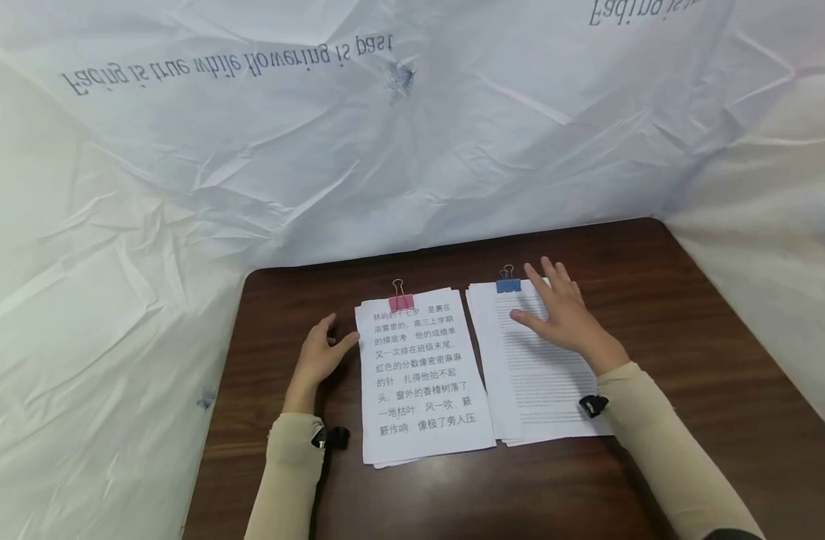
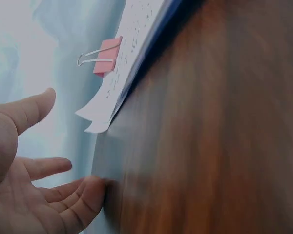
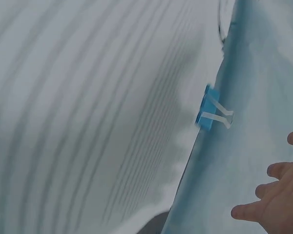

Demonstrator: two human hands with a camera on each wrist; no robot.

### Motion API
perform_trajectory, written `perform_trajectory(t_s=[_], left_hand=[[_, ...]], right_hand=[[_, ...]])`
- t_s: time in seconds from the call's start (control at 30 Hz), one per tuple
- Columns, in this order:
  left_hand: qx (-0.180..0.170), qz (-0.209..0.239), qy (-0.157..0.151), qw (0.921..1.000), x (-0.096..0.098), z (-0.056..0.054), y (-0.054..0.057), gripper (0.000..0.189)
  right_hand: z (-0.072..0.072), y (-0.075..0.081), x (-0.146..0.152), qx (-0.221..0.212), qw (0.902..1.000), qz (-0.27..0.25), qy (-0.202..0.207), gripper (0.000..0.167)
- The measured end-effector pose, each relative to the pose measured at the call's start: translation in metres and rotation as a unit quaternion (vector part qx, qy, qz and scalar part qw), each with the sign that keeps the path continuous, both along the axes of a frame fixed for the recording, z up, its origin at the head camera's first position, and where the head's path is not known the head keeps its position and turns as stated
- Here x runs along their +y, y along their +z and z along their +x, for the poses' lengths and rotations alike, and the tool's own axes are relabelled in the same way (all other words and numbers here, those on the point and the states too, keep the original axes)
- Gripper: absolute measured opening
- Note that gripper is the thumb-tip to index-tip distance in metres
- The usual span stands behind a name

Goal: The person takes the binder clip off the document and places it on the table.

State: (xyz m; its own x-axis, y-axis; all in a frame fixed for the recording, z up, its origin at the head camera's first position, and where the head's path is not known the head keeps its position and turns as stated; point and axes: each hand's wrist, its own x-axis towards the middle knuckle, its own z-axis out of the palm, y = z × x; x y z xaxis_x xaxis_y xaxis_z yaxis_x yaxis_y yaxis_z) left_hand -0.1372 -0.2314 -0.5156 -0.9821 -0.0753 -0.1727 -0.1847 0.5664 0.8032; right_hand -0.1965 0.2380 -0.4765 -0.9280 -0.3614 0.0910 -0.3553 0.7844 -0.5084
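Note:
Two stacks of printed paper lie side by side on a dark wooden table. The left stack [image 1: 419,390] carries large print, with a pink binder clip [image 1: 401,302] on its top edge. Finer lines of text cover the right stack [image 1: 547,390], which has a blue binder clip [image 1: 508,285] at its top. My left hand [image 1: 323,352] is beside the left stack's edge, fingers relaxed and holding nothing. With fingers spread, my right hand [image 1: 564,311] hovers over the upper part of the right stack. In the right wrist view the blue clip [image 3: 212,108] is apart from my fingers.
The wooden table [image 1: 277,465] has rounded back corners. White crinkled sheeting [image 1: 304,165] with printed words hangs behind it and on both sides. A black wrist strap [image 1: 331,437] sits on the left sleeve, another strap [image 1: 593,406] on the right.

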Motion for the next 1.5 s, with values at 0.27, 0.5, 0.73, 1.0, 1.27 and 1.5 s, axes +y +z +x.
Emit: perform_trajectory(t_s=[0.27, 0.5, 0.73, 1.0, 1.27, 1.5], left_hand=[[-0.008, -0.038, 0.028, 0.9988, 0.014, -0.017, -0.008, 0.079], [0.004, -0.07, 0.038, 0.9968, 0.022, -0.03, -0.012, 0.068], [0.002, -0.069, 0.022, 0.9974, 0.017, -0.032, -0.008, 0.059], [-0.026, -0.067, -0.017, 0.9973, 0.016, -0.045, 0.0, 0.05], [-0.039, -0.091, -0.01, 0.995, 0.022, -0.052, 0.003, 0.046], [-0.034, -0.106, 0.0, 0.9938, 0.028, -0.052, 0.002, 0.038]], right_hand=[[-0.006, -0.003, -0.042, -0.011, 0.9993, -0.023, 0.027, 0.099], [0.0, -0.01, -0.064, -0.02, 0.9986, -0.033, 0.037, 0.097], [0.004, -0.006, -0.078, -0.043, 0.9967, -0.04, 0.055, 0.095], [0.0, -0.004, -0.076, -0.06, 0.9961, -0.025, 0.061, 0.094], [0.003, 0.001, -0.082, -0.075, 0.9952, -0.017, 0.06, 0.094], [0.004, 0.005, -0.087, -0.086, 0.9943, -0.023, 0.059, 0.092]])
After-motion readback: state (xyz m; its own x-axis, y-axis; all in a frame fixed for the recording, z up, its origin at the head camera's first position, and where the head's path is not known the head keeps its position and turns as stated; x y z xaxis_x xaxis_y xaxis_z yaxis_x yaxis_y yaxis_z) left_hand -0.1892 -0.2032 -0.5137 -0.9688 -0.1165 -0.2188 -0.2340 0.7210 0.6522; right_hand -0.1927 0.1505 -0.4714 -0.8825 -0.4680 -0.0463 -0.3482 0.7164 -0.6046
